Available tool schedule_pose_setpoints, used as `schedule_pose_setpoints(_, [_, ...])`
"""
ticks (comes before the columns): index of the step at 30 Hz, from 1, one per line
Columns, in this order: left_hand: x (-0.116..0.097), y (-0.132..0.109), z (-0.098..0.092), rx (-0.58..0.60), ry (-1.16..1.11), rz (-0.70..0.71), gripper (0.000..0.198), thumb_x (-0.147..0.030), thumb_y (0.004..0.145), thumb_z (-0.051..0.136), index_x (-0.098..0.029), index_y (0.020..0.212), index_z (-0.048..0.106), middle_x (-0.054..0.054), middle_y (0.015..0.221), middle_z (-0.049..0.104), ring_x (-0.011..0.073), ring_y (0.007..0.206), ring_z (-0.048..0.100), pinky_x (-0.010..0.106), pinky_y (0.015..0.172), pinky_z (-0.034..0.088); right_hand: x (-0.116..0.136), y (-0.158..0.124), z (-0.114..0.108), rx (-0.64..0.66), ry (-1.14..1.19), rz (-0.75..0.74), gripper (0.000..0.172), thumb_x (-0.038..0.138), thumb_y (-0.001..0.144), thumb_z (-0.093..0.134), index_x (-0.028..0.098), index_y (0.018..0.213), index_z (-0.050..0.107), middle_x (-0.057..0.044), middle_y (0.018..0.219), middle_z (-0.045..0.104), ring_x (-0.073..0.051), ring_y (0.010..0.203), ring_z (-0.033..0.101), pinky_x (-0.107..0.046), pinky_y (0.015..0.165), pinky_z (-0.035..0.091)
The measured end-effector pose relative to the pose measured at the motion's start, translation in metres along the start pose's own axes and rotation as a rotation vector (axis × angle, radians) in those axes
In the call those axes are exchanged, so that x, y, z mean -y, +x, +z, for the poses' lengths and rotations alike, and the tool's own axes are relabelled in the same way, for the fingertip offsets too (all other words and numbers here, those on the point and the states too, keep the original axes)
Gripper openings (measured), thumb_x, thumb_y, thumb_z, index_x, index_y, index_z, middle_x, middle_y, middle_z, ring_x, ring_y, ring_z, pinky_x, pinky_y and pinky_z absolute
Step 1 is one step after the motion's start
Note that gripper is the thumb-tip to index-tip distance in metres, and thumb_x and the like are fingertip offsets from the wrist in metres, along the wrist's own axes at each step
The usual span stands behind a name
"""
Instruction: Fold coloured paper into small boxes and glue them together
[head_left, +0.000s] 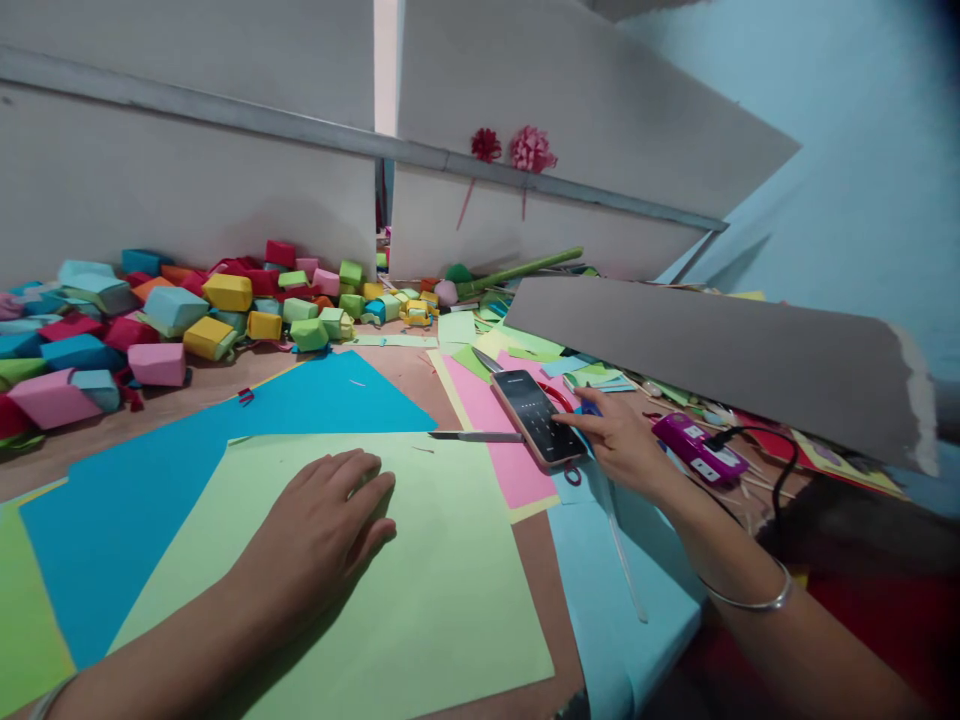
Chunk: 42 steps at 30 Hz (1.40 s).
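My left hand (322,530) lies palm down on a light green paper sheet (450,590), fingers loosely curved and holding nothing. A smartphone (536,415) rests face up on pink paper (517,485), its screen showing a keypad. The index finger of my right hand (619,440) is extended onto that screen. Beneath or beside this hand is a small blue object (591,408), mostly hidden. Under the phone lie scissors; their blade (486,360) and red handle (559,397) stick out. A slim grey blade tool (476,437) points left from the phone's lower edge.
Folded paper boxes (229,292) in many colours pile up at the back left. Blue paper (187,480) lies under the green sheet. At right are a purple power strip (701,450) with a black cable, a grey board (712,350) and light blue paper (637,570). Paper flowers (532,150) hang behind.
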<state>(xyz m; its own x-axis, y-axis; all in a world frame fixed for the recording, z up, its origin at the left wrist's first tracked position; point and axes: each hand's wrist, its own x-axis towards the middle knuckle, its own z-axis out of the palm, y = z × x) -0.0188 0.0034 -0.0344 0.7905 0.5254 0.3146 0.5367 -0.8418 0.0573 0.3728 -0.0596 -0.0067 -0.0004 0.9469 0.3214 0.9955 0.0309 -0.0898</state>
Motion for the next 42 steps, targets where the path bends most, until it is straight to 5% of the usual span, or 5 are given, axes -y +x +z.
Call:
schedule_pose_setpoints(20, [-0.002, 0.002, -0.003, 0.049, -0.018, -0.037, 0.025, -0.029, 0.093, 0.05, -0.019, 0.113, 0.06, 0.014, 0.122, 0.061, 0.0332, 0.111, 0.058, 0.051, 0.087, 0.05, 0.008, -0.021, -0.012, -0.133, -0.007, -0.025, 0.043, 0.015, 0.092, 0.036, 0.02, 0.119, 0.069, -0.015, 0.13, 0.057, -0.031, 0.121, 0.053, -0.051, 0.098, 0.045])
schedule_pose_setpoints(42, [0.0, 0.001, -0.002, 0.061, -0.015, -0.04, 0.026, -0.03, 0.093, 0.05, -0.02, 0.114, 0.06, 0.014, 0.123, 0.062, 0.0327, 0.111, 0.058, 0.051, 0.088, 0.05, 0.035, -0.035, 0.0, -0.014, 0.063, 0.123, 0.056, 0.046, 0.095, 0.04, 0.01, 0.139, 0.041, -0.02, 0.142, 0.049, -0.034, 0.132, 0.044, -0.054, 0.107, 0.038])
